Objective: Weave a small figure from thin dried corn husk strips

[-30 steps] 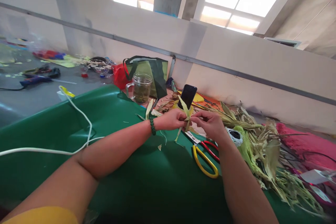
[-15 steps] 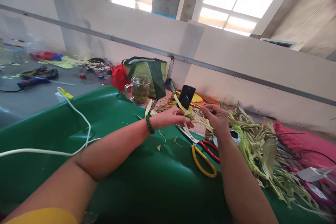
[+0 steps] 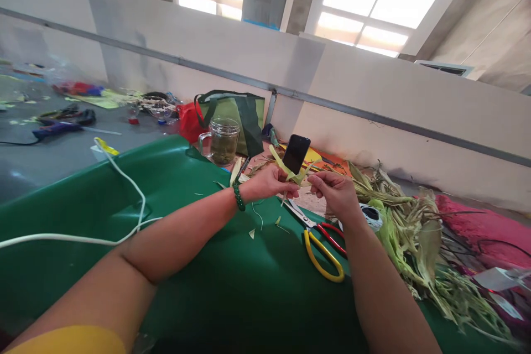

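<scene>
A folded pale-green corn husk (image 3: pixel 295 177) is pinched between the thumb and fingers of my left hand (image 3: pixel 270 183), its strips sticking up and outward. Just right of it, my right hand (image 3: pixel 337 193) has thumb and fingertips pressed together; what they hold is too small to make out. Below both hands lie scissors (image 3: pixel 323 254) with one yellow and one red handle, blades partly open. A dark phone (image 3: pixel 296 154) stands upright behind the husk. Partly hidden by my right wrist is a spool of white thread (image 3: pixel 372 217).
Dry corn husks (image 3: pixel 418 238) are heaped on the right, beside pink fabric (image 3: pixel 485 227). A glass mug (image 3: pixel 224 141) stands before a green bag (image 3: pixel 249 116). Across the green sheet (image 3: pixel 232 282) runs a white cable (image 3: pixel 99 241), with small husk scraps (image 3: pixel 252 233) nearby.
My right hand has moved slightly left, closer to my left hand. The husk has turned in my left fingers, and the long strip between the hands no longer shows.
</scene>
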`<state>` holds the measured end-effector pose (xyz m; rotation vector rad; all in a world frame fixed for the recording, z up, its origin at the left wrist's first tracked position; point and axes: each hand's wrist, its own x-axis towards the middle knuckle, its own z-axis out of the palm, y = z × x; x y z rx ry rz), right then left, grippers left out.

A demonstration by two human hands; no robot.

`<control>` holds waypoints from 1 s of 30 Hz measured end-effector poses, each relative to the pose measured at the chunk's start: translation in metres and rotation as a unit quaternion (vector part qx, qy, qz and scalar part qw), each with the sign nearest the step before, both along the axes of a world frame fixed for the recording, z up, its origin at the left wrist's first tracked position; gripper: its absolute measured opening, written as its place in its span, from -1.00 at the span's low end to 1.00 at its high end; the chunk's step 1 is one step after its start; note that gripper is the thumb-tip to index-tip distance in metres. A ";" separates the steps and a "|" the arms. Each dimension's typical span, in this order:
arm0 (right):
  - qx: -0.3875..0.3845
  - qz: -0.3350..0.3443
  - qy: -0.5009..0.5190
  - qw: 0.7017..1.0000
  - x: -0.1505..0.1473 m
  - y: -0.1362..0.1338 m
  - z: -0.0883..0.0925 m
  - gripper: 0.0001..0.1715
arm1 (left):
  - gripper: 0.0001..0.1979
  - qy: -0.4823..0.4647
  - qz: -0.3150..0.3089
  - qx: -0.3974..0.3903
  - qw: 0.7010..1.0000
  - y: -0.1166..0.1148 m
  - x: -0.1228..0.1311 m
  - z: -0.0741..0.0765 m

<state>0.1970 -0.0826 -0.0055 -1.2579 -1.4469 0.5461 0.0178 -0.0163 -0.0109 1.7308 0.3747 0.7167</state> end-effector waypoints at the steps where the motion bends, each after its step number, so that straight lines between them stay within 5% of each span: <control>1: 0.008 -0.012 0.004 1.000 0.001 0.000 0.000 -0.60 | -0.73 0.000 -0.004 -0.002 1.000 0.001 0.000 -0.001; 6: 0.032 -0.054 0.091 0.994 0.007 0.005 0.002 -0.51 | -0.72 -0.020 0.038 -0.052 0.998 0.008 -0.003 -0.002; 11: -0.153 0.048 0.129 0.979 -0.009 0.004 -0.003 -0.34 | -0.79 -0.033 0.158 -0.066 0.985 0.011 -0.002 -0.001; 19: -0.063 0.060 -0.040 0.995 -0.032 -0.004 -0.012 -0.49 | -0.80 -0.038 0.119 -0.160 0.979 0.004 0.001 0.004; 30: -0.075 0.070 -0.154 0.983 -0.017 -0.015 0.001 -0.64 | -0.68 -0.073 0.116 -0.246 0.960 0.012 -0.009 0.012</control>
